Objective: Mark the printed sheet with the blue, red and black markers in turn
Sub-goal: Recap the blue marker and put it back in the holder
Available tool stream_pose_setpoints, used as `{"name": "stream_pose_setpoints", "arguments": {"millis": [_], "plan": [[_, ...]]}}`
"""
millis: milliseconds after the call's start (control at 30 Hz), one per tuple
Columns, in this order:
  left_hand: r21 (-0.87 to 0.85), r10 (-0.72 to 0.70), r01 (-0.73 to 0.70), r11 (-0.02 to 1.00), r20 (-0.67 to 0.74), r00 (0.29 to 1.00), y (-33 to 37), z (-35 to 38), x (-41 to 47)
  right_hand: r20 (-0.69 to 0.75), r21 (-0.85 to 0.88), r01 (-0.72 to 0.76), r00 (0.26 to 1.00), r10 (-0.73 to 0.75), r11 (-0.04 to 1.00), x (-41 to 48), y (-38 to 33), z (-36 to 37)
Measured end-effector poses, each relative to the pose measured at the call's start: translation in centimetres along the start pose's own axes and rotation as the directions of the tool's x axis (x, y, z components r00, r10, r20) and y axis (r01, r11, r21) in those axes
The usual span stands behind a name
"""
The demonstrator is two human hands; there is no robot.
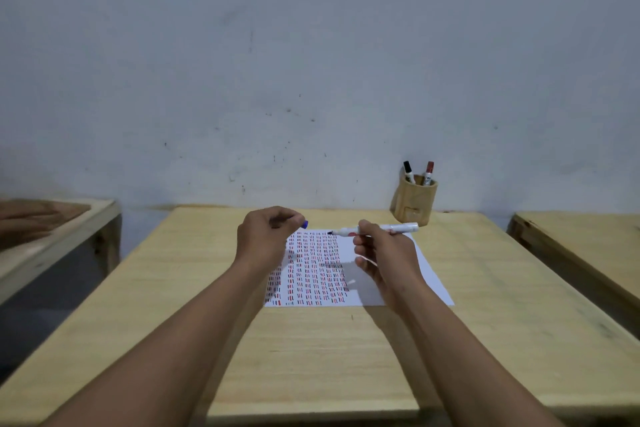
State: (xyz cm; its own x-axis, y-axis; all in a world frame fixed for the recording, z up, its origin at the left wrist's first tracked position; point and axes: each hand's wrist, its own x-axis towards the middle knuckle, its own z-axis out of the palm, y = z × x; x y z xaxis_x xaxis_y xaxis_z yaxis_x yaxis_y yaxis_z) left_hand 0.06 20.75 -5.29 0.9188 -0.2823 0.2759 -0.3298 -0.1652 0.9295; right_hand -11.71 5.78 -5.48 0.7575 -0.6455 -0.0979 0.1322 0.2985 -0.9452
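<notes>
Holding the uncapped blue marker (375, 229) level above the far edge of the printed sheet (408, 274), my right hand (384, 260) has its fingers (363, 236) pinched around the white barrel, the dark tip pointing left. My left hand (268, 239) is curled into a loose fist, its fingers closed on the blue cap (304, 224), which pokes out on the right side of the fist, a little apart from the tip.

I judge this to be the blue step, at the point where cap and barrel are separate. Whether the pen is about to mark or about to be recapped, I cannot tell from this view. If marking comes next, the tip must tilt down onto the paper at an unfilled spot. If capping, the two hands must line up tip and cap and press together.

The sheet lies flat on the pale wooden tabletop (311, 357), thin, white and rectangular, its left part crowded with short red and blue dashes in columns, its right part bare. The tabletop shows straight grain and a matt finish. At the far right, against the scuffed grey wall (311, 62), stands a round wooden holder (414, 203), smooth and barrel-shaped, with the black marker (408, 172) and the red marker (428, 173) upright in it, caps up.
</notes>
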Motion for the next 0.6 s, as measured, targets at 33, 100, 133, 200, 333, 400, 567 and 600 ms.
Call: {"name": "stream_pose_setpoints", "arguments": {"millis": [33,100,133,200,333,400,567,600], "plan": [[-0.023,-0.013,0.014,1.0,0.011,1.0,0.3,0.1,-0.2,0.002,-0.005,0.016,1.0,-0.016,1.0,-0.2,-0.2,0.0],[-0.083,-0.052,0.055,0.995,0.041,0.998,1.1,0.4,-0.6,0.006,0.008,0.038,0.999,-0.038,0.999,-0.6,-0.7,0.1],[-0.106,-0.065,0.07,0.992,0.052,0.997,1.5,0.6,-0.9,0.009,0.014,0.047,0.999,-0.047,0.999,-0.7,-1.0,0.1],[-0.126,-0.077,0.085,0.988,0.068,0.995,2.2,1.0,-1.6,0.02,0.017,0.061,0.998,-0.061,0.998,-1.1,-1.4,0.1],[-0.153,-0.118,0.134,0.979,0.107,0.987,3.5,1.4,-2.6,0.034,0.005,0.069,0.997,-0.069,0.998,-1.9,-2.1,-0.1],[-0.153,-0.124,0.144,0.978,0.131,0.984,3.9,1.6,-3.0,0.038,0.0,0.069,0.997,-0.069,0.998,-2.2,-2.3,-0.3],[-0.229,-0.158,0.189,0.955,0.148,0.976,4.8,2.4,-3.5,0.052,0.08,0.023,0.998,-0.027,0.997,-2.6,-2.5,-0.6],[-0.251,-0.163,0.196,0.948,0.146,0.976,5.0,2.5,-3.6,0.052,0.11,0.005,0.999,-0.01,0.994,-2.6,-2.5,-0.6]]}}
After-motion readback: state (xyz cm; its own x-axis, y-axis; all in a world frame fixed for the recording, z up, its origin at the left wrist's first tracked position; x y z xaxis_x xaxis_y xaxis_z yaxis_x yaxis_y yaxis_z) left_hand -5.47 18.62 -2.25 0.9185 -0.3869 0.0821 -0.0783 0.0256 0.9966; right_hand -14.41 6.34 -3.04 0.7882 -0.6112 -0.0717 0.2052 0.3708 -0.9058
